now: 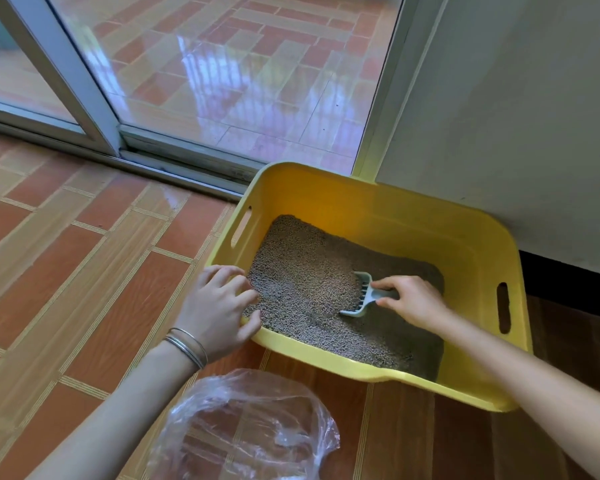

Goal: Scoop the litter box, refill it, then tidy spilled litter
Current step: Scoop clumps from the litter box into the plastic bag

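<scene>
Item: yellow plastic litter box (378, 216), rectangular, with a slot handle cut in each short wall. It stood on the tiled floor (66, 258), its far side close against the white wall (520, 109) and its far-left corner just beside the track of a sliding glass door (222, 71).

Contents: grey-brown granular litter (298, 271), spread unevenly across the bottom of the box and heaped higher toward its left half.

Scoop (359, 299): pale, slotted, inside the box right of centre, its blade down in the litter and partly buried.

Right hand (414, 303): inside the box, over its right half. The fingers (390, 284) were curled round the scoop's handle, gripping it.

Left hand (219, 306): at the box's near-left corner. The fingers (234, 284) were bent over the left rim and the thumb lay across the near rim, so the hand held the box at that corner. Thin metal bangles (187, 344) circled the wrist.

Clear plastic bag (250, 427): on the floor in front of the box's near-left corner, apart from it, crumpled, its mouth spread open upward. Whether it held anything could not be told.
</scene>
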The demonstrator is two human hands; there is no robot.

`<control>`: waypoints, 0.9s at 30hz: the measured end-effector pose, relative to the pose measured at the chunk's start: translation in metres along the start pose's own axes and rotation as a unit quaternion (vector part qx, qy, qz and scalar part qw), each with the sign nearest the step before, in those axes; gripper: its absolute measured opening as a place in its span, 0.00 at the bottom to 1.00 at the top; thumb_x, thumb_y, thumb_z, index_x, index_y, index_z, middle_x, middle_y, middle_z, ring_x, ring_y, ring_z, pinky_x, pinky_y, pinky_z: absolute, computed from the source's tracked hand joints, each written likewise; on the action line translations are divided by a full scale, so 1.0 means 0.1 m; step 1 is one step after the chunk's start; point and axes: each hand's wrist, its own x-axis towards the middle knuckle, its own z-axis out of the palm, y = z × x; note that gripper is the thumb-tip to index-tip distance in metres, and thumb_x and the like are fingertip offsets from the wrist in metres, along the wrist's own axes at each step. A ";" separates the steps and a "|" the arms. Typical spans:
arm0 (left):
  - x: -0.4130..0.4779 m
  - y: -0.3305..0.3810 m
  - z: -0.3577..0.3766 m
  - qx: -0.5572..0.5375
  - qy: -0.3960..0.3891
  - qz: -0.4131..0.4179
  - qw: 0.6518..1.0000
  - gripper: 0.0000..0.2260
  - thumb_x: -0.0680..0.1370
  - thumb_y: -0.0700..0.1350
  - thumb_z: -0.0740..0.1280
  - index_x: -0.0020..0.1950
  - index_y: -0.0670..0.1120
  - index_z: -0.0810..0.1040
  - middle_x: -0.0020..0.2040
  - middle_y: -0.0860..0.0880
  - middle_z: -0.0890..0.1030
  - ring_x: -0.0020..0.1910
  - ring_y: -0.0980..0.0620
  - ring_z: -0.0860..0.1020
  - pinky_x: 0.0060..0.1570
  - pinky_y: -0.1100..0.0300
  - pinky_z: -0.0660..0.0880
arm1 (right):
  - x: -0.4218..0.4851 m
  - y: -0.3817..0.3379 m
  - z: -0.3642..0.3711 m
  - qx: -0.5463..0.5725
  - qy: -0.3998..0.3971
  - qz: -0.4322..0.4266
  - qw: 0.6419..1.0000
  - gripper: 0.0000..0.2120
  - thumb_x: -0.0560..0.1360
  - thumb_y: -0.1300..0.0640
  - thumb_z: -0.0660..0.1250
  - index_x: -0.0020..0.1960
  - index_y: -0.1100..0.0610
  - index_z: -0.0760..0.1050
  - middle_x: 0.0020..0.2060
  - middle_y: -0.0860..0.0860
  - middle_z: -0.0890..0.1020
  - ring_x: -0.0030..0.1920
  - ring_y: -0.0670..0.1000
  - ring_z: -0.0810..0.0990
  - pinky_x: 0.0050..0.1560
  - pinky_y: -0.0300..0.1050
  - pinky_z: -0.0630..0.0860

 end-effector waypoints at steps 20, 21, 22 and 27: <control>-0.01 0.03 -0.07 -0.030 -0.008 -0.008 1.000 0.11 0.68 0.52 0.60 0.34 0.51 0.81 0.39 0.56 0.80 0.52 0.50 0.79 0.56 0.51 0.66 | 0.72 -0.73 0.51 0.148 0.088 -0.059 0.983 0.19 0.74 0.56 0.68 0.64 0.57 0.74 0.58 0.52 0.80 0.58 0.54 0.78 0.55 0.50 0.75; -0.01 0.03 -0.07 -0.029 -0.008 -0.007 1.000 0.11 0.69 0.52 0.60 0.35 0.51 0.81 0.39 0.56 0.80 0.52 0.50 0.79 0.56 0.51 0.66 | 0.69 -0.70 0.50 0.157 0.091 -0.066 0.981 0.19 0.74 0.56 0.69 0.64 0.57 0.74 0.58 0.53 0.80 0.57 0.53 0.78 0.55 0.50 0.75; 0.00 0.03 -0.07 -0.029 -0.006 -0.008 1.000 0.11 0.68 0.52 0.60 0.34 0.51 0.81 0.39 0.56 0.80 0.52 0.50 0.79 0.56 0.51 0.66 | 0.65 -0.66 0.48 0.163 0.096 -0.075 0.979 0.19 0.74 0.57 0.69 0.63 0.58 0.75 0.57 0.53 0.80 0.56 0.53 0.78 0.55 0.49 0.75; 0.01 0.04 -0.07 -0.017 -0.013 -0.011 1.000 0.13 0.69 0.53 0.59 0.34 0.51 0.81 0.38 0.55 0.80 0.51 0.49 0.79 0.56 0.51 0.65 | 0.39 -0.47 0.30 0.202 0.128 -0.113 0.964 0.19 0.71 0.60 0.72 0.61 0.59 0.76 0.53 0.52 0.82 0.50 0.47 0.79 0.53 0.40 0.75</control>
